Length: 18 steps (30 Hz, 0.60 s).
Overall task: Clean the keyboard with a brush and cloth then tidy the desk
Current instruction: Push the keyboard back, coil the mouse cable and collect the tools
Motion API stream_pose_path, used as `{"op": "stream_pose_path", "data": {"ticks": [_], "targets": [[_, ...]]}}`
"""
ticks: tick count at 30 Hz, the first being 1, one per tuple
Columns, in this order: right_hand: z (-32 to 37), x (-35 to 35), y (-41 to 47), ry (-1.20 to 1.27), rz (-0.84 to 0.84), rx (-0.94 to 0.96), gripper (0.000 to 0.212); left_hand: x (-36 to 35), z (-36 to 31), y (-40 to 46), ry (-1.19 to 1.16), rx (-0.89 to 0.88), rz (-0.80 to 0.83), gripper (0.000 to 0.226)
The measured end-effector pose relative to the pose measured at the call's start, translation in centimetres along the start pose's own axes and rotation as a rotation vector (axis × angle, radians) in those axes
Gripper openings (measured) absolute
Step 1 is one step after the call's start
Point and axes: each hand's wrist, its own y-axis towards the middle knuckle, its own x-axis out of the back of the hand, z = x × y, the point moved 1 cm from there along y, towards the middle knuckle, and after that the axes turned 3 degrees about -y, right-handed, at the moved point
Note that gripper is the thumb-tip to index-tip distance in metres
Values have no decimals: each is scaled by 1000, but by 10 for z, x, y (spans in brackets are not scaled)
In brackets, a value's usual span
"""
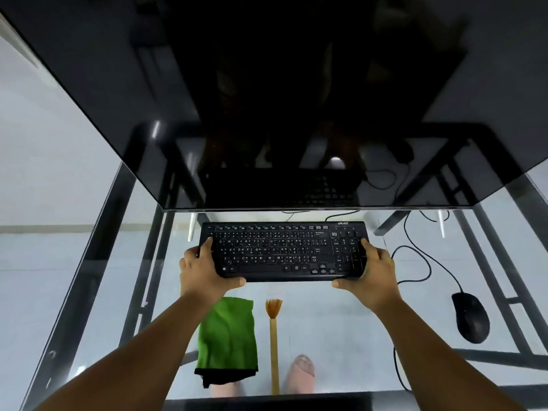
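**A:** Which step is this, do you reckon?

**B:** Handling the keyboard itself. The left hand grips its left end and the right hand its right end, each with fingers curled over the keys and a thumb along the front edge. Whether it rests on the counter or is raised slightly, I cannot tell. I'd judge it is being positioned, either for cleaning or back into place.

**A:** And the tools?

**B:** Neither is in use. The green cloth lies on the glass just under the left wrist, near the front edge. The brush, a slim wooden handle with orange bristles pointing toward the keyboard, lies just beside the cloth on its right, apart from it.

**A:** So the next move?

**B:** Likely one hand must let go and reach back for the brush, while the other steadies the keyboard. The handle is thin and lies flat on glass, so it will want a fingertip pinch.

**A:** What about the surface?

**B:** A clear glass counter on a dark metal frame; pale floor tiles and the person's feet show through it. A large dark monitor stands just behind the keyboard, reflecting it. A black wired mouse sits well to the right, its cable looping back toward the monitor.
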Motion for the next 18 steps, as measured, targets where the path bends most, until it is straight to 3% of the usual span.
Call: {"op": "stream_pose_path", "data": {"ticks": [18], "targets": [[33, -2, 42, -27, -33, -35, 117, -2, -12, 49, 31, -52, -71, 112]]}}
